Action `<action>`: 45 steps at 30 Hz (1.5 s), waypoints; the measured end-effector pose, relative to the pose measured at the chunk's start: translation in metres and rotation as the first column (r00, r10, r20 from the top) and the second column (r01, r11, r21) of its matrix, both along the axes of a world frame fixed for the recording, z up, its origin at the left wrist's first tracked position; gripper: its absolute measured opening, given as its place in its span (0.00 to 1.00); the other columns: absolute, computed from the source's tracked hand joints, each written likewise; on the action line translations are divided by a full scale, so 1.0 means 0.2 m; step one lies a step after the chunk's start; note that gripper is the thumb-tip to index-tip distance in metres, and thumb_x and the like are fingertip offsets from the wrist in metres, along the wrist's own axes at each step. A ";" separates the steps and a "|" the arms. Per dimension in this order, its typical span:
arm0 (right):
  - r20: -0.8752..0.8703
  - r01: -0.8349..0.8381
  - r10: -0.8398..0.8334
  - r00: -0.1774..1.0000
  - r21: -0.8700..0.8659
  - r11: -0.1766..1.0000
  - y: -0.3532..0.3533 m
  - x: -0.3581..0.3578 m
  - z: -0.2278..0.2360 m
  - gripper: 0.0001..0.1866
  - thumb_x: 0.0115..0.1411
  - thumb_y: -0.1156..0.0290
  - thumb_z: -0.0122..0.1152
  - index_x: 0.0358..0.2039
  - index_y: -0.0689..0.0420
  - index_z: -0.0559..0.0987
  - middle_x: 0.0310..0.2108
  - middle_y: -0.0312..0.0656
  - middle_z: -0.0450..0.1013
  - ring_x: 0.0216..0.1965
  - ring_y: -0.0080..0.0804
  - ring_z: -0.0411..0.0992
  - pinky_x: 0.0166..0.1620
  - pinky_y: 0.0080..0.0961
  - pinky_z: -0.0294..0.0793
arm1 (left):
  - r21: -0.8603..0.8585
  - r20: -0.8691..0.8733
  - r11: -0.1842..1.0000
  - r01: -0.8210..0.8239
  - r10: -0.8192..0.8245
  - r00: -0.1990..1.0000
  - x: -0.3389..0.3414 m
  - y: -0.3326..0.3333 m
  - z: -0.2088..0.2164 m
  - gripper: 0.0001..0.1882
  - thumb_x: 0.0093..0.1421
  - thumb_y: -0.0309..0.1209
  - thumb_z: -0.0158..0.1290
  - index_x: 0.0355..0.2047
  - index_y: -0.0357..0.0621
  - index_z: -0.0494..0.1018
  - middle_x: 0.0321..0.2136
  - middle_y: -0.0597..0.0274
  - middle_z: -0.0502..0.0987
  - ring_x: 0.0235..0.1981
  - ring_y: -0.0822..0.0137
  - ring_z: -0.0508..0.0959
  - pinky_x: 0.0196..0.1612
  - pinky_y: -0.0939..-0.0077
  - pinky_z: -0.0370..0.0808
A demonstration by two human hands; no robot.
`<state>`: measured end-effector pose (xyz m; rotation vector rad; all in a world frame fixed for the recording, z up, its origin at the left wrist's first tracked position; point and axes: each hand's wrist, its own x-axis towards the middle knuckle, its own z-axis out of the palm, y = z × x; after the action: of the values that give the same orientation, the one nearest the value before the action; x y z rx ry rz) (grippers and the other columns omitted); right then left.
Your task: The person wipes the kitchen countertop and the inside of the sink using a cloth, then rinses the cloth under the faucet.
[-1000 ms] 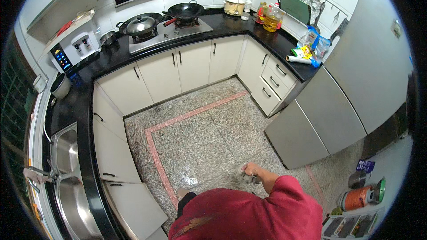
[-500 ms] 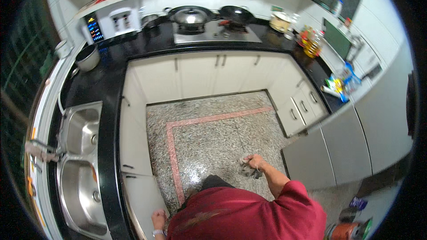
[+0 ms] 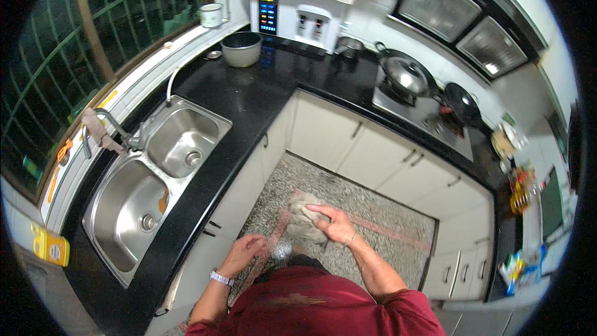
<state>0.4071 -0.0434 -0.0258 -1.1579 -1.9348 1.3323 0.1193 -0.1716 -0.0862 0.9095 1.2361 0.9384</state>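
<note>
A grey rag (image 3: 305, 216) hangs from my right hand (image 3: 336, 224), which grips its edge in front of my body, above the speckled floor. My left hand (image 3: 247, 252), with a pale watch on the wrist, is to the left of the rag and apart from it. Its fingers are loosely bent and no object shows in them. The nearest thing to that hand is the white lower cabinet (image 3: 214, 242) under the sink counter.
A double steel sink (image 3: 168, 177) with a faucet (image 3: 127, 139) lies on the left in a black countertop (image 3: 261, 93). A pot (image 3: 242, 50), a water dispenser (image 3: 305, 20) and a stove (image 3: 429, 121) with pans stand along the back. A yellow container (image 3: 50, 244) is at far left.
My view has swung left toward the sink. My right hand has brought the rag in front of my body, and my left hand has come up from beside the cabinet, its fingers loosening.
</note>
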 end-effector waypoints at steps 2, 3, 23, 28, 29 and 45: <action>-0.023 -0.147 0.149 0.989 0.077 0.986 0.16 -0.17 0.11 0.23 0.60 0.74 0.58 0.57 0.50 0.75 0.53 0.47 0.73 0.55 0.38 0.70 0.59 0.29 0.67 | -0.008 0.104 0.999 -0.031 0.032 0.994 0.05 0.15 0.15 0.23 0.68 0.38 0.52 0.58 0.39 0.65 0.48 0.59 0.74 0.46 0.69 0.75 0.50 0.72 0.75; -0.020 -0.223 0.225 0.974 0.082 0.971 0.22 -0.26 0.19 0.23 0.60 0.75 0.58 0.58 0.51 0.75 0.52 0.46 0.73 0.54 0.36 0.70 0.59 0.28 0.67 | -0.010 0.162 0.998 -0.069 0.070 0.984 0.06 0.20 0.20 0.26 0.68 0.39 0.52 0.61 0.41 0.60 0.52 0.59 0.71 0.50 0.68 0.73 0.51 0.69 0.74; -0.182 -0.752 0.803 0.567 0.285 0.595 0.81 -1.45 0.38 0.24 0.59 0.73 0.56 0.58 0.53 0.73 0.53 0.51 0.72 0.54 0.47 0.71 0.58 0.36 0.68 | 0.080 0.497 0.462 -0.883 0.749 0.437 -0.38 0.53 0.53 0.25 0.63 0.28 0.56 0.60 0.40 0.64 0.52 0.56 0.74 0.52 0.63 0.74 0.56 0.65 0.71; -0.099 -0.749 0.772 0.627 0.196 0.633 0.96 -1.69 0.42 0.26 0.56 0.81 0.60 0.57 0.52 0.75 0.52 0.47 0.74 0.53 0.40 0.72 0.57 0.31 0.70 | 0.041 0.655 0.387 -0.921 0.686 0.317 -0.64 0.65 0.56 0.27 0.65 0.35 0.52 0.60 0.35 0.62 0.54 0.48 0.72 0.52 0.55 0.76 0.57 0.60 0.72; -0.075 -0.748 0.770 0.634 0.194 0.635 0.98 -1.73 0.41 0.26 0.57 0.81 0.61 0.57 0.52 0.75 0.52 0.46 0.74 0.53 0.38 0.72 0.57 0.30 0.70 | 0.021 0.668 0.402 -0.916 0.675 0.311 -0.69 0.67 0.56 0.27 0.65 0.35 0.51 0.60 0.35 0.62 0.54 0.48 0.72 0.52 0.54 0.76 0.57 0.59 0.72; 0.115 -0.936 0.955 0.272 0.264 0.234 0.99 -2.71 0.41 0.23 0.62 0.72 0.60 0.58 0.57 0.72 0.52 0.46 0.74 0.50 0.33 0.74 0.51 0.28 0.75 | -0.178 0.798 0.300 -0.937 0.601 0.041 -0.87 0.75 0.33 0.26 0.66 0.32 0.48 0.63 0.42 0.57 0.54 0.51 0.72 0.52 0.54 0.76 0.56 0.55 0.74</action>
<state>-0.1345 0.1546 0.0563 0.4687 -2.7717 1.4385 -0.0546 -0.0217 -0.0193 -0.1748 0.6547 2.3393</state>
